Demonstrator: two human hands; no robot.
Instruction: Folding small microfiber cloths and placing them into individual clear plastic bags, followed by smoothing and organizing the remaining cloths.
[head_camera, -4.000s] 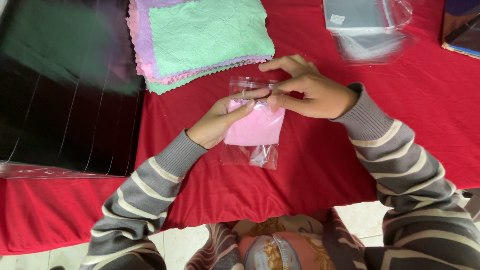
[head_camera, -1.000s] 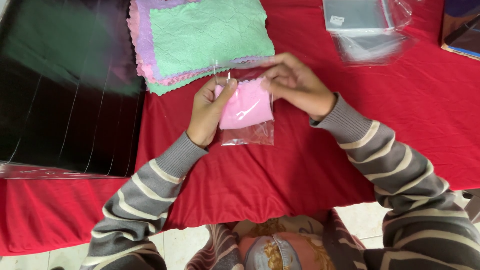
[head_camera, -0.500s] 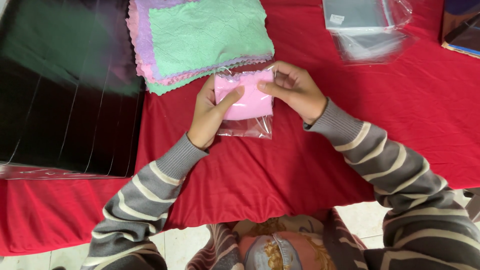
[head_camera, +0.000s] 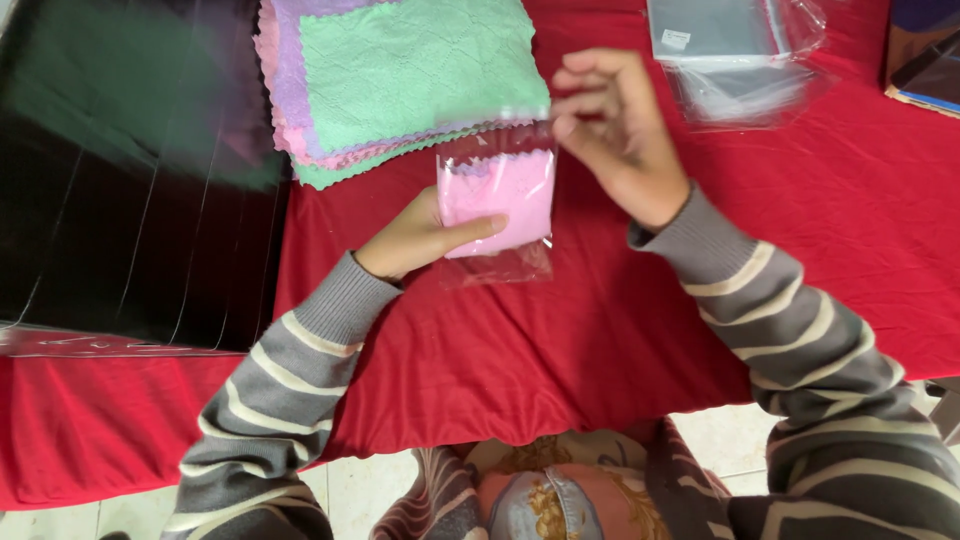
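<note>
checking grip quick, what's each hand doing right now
Left hand: closed on the clear bag with pink cloth.
Right hand: fingers curled at the bag's top edge; grip cannot be told.
</note>
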